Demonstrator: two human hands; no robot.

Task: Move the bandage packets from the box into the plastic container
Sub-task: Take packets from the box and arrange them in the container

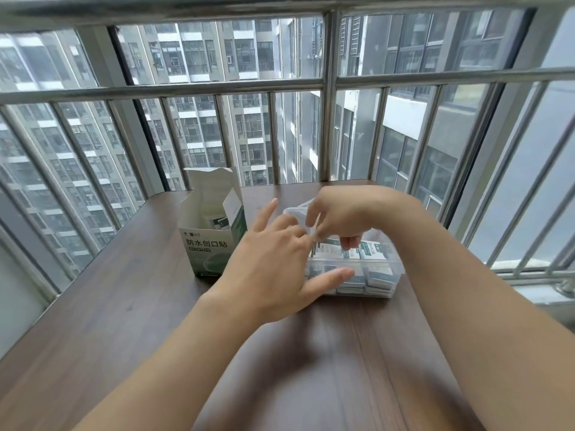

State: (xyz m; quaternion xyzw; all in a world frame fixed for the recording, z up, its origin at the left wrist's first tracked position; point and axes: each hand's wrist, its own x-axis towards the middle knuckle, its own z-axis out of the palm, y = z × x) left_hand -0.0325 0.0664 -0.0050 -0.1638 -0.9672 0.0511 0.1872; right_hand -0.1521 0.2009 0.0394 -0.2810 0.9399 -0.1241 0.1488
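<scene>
The right hand pinches bandage packets inside the plastic container; the left hand, fingers spread, steadies its wall. The packets look light, thin and slippery, so edges are probably the best hold. The box stands left of both hands.

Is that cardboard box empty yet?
Not empty: the open-topped white and green cardboard box stands upright, and a few packets show inside.

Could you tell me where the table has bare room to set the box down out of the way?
Bare table left of the box and near the front edge. Crowded around the container, where both hands work.
</scene>
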